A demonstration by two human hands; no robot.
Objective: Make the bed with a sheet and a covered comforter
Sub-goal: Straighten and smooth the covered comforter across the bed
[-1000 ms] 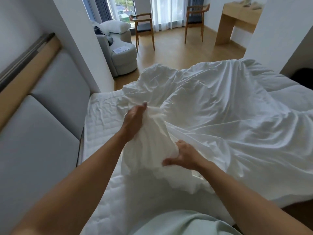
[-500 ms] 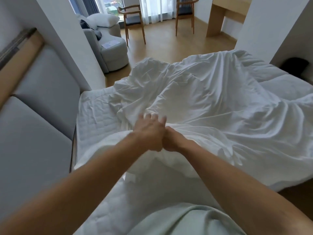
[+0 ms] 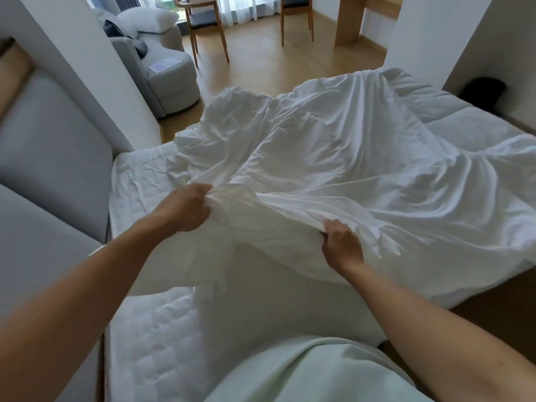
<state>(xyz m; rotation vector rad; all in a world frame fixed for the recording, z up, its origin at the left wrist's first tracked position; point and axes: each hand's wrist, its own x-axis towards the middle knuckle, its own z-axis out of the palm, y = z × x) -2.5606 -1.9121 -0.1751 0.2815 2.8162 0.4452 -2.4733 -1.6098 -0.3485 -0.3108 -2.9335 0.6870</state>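
Here: left hand [image 3: 185, 208] fingers bunch sheet [image 3: 333, 169] edge; right hand [image 3: 342, 245] fingers curl over it alongside. Advise parting hands along hem, pulling taut toward headboard [image 3: 55, 158].

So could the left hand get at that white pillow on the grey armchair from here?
Probably not. The pillow sits on the armchair beyond the far side of the mattress, and the left hand is gripping the sheet. The person would likely have to walk round.
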